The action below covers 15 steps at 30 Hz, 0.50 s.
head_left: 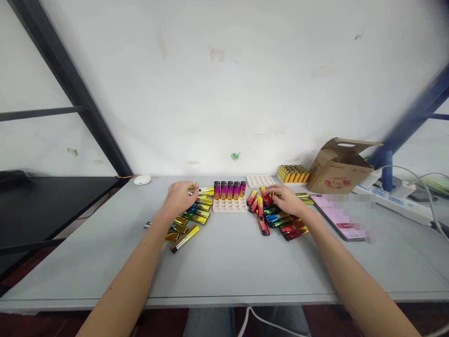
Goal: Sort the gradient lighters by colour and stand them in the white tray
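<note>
Bare arms point(129, 276) reach out, left hand point(179, 199) and right hand point(289, 201) gripping unclearly, with shiny purple lighters point(230, 191) only in the white holed tray's point(229, 210) far part.

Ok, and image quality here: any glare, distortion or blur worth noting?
Head view: soft, fairly even light on the wall; bright glints on the nearest gold lighter; wide-angle stretch, with the black post and blue post splayed outward; blocky pixelation over part of the phone; small print on the cardboard box too soft to read.
</note>
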Motion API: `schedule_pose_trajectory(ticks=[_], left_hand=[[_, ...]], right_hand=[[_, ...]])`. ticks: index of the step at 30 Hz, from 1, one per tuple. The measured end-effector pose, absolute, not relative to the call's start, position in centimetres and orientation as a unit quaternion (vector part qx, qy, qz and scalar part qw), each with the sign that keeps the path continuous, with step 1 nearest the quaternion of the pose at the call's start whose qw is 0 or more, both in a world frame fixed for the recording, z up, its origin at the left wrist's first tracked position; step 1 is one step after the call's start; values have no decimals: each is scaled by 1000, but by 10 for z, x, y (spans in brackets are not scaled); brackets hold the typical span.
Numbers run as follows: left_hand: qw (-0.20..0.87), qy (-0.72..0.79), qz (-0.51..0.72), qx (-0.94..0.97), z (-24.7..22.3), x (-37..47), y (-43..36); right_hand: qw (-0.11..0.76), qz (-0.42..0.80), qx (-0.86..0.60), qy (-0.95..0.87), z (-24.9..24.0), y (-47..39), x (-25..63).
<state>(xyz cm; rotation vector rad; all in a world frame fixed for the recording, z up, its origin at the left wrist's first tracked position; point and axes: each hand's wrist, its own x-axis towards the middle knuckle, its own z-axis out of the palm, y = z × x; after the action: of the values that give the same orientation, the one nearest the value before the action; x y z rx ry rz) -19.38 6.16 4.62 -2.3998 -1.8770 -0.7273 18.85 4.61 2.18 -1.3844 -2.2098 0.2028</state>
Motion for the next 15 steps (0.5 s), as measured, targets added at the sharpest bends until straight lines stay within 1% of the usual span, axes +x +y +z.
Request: schedule_pose_trajectory(ticks=[8,15], left_hand=[[-4,-606,-203,-769,35,-191,66],[-17,-613,-233,-755,39,-187,63]], right_hand=[[240,75,-484,-838,23,45,188],[251,76,-502,-824,25,43,186]])
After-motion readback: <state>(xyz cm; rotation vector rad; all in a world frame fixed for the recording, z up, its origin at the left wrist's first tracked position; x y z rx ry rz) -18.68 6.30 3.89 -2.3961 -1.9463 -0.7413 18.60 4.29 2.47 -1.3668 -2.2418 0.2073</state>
